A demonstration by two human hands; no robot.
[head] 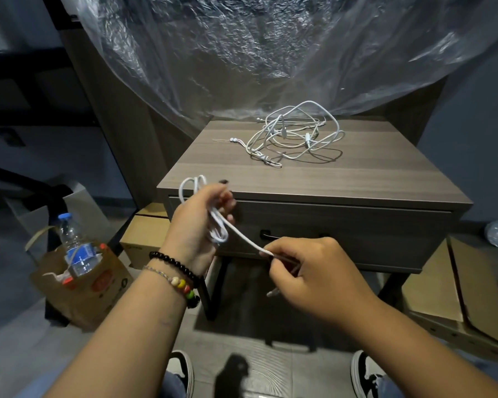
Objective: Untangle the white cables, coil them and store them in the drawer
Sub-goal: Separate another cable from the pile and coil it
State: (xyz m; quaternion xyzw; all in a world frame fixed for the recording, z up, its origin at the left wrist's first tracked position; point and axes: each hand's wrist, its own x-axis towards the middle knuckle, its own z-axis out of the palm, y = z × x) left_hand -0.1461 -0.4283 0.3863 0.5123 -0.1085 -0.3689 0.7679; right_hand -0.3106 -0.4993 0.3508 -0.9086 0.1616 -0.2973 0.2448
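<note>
Item: one white cable (pixel 242 235). Our left hand (pixel 202 225) grips its coil, right hand (pixel 305 271) pinches the tail; slack grip risks the loops springing loose.

Single head-worn view, forward and down, close over nightstand (pixel 314 179) front.

The room was dim and bluish, with the strongest light falling from above onto the worktop (pixel 314 170), whose wood grain showed clearly. Behind it, the plastic sheet (pixel 242 47) caught scattered glare on its wrinkles. A dark shadow lay on the floor (pixel 270 326) below the worktop. Wide-angle distortion bent the edges, and corners far from the worktop looked soft and murky.
</note>
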